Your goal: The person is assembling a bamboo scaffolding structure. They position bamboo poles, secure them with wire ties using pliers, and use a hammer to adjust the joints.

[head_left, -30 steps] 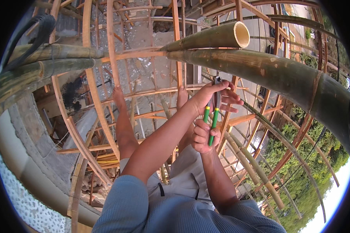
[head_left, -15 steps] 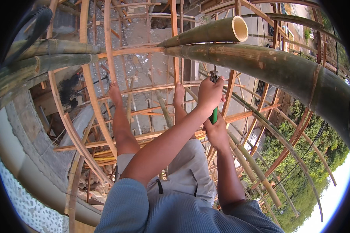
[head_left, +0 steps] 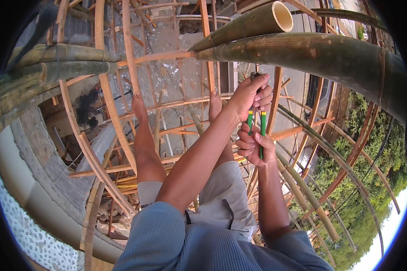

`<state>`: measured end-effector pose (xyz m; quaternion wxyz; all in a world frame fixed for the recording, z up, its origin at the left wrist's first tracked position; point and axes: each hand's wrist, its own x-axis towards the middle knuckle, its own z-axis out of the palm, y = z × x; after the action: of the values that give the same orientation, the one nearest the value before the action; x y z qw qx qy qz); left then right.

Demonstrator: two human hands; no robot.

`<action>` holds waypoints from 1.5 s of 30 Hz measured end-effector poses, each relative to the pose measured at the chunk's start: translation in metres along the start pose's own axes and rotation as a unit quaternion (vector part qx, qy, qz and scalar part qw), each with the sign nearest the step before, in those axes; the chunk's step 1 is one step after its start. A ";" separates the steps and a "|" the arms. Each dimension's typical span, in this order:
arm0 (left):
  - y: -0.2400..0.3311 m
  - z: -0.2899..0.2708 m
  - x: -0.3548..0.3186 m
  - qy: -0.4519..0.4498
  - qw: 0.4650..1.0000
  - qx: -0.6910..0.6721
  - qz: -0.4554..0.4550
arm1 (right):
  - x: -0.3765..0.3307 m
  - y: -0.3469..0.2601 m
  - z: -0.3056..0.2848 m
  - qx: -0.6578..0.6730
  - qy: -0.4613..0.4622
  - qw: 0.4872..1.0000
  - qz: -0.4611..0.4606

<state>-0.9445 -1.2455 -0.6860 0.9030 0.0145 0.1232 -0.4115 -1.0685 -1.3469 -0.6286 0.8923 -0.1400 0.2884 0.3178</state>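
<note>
Pincers (head_left: 263,121) with green, yellow-banded handles stand upright below a thick green bamboo pole (head_left: 312,54). My left hand (head_left: 252,97) is closed around their upper part, close to the dark jaws. Lower down, my right hand (head_left: 257,143) has its fingers curled around the two handles, which are spread apart. From the pole's underside a thin wire runs down to the jaws; whether they grip it is hidden by my left fingers. A second bamboo pole (head_left: 244,29), cut open at its end, lies against the thick one.
My bare feet stand on thin wooden slats, with ground and rubble far below. More bamboo poles (head_left: 72,70) lie at left, and a vertical timber (head_left: 274,99) stands just right of my hands. Slanting poles, cables and a green tree (head_left: 371,158) fill the right side.
The handles of the pincers have moved apart, and both are now visible. My right hand has shifted lower with its grip loosened. My left hand stays at the upper part.
</note>
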 end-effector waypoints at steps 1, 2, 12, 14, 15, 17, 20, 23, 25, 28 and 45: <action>0.001 0.003 0.002 0.009 1.000 0.005 0.012 | 0.001 -0.002 -0.003 0.019 -0.016 1.000 0.009; -0.001 0.002 0.003 0.002 1.000 0.005 0.003 | 0.001 0.000 -0.001 0.028 -0.026 0.999 0.010; -0.031 0.013 0.020 0.178 0.975 0.094 0.093 | 0.009 0.016 0.062 -0.805 0.441 0.364 -0.160; -0.024 0.017 0.024 0.203 0.964 0.126 0.112 | 0.022 0.015 0.030 -0.794 0.464 0.361 -0.153; -0.021 0.017 0.024 0.197 0.963 0.150 0.110 | 0.021 0.013 0.019 -0.795 0.454 0.379 -0.131; -0.017 0.013 0.017 0.192 0.957 0.192 0.103 | 0.014 0.006 0.014 -0.702 0.416 0.570 -0.097; 0.001 0.012 0.002 0.167 0.973 0.157 0.041 | 0.006 -0.005 0.031 -0.261 0.244 0.933 -0.051; 0.006 0.019 -0.005 0.061 0.998 -0.020 -0.028 | 0.017 0.017 0.003 0.167 -0.095 0.981 0.022; 0.003 0.004 -0.004 -0.051 0.991 -0.108 -0.057 | 0.023 0.020 -0.012 0.191 -0.116 0.974 0.034; -0.010 -0.021 0.009 -0.097 0.989 -0.090 -0.059 | 0.000 0.004 -0.013 0.008 -0.030 0.999 0.040; 0.009 0.013 -0.010 0.009 0.998 0.062 0.017 | 0.019 0.014 0.009 -0.062 0.022 0.998 -0.025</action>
<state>-0.9413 -1.2337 -0.6721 0.9059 0.0760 0.1049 -0.4031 -1.0621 -1.3232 -0.6343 0.8829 -0.2090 0.2844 0.3099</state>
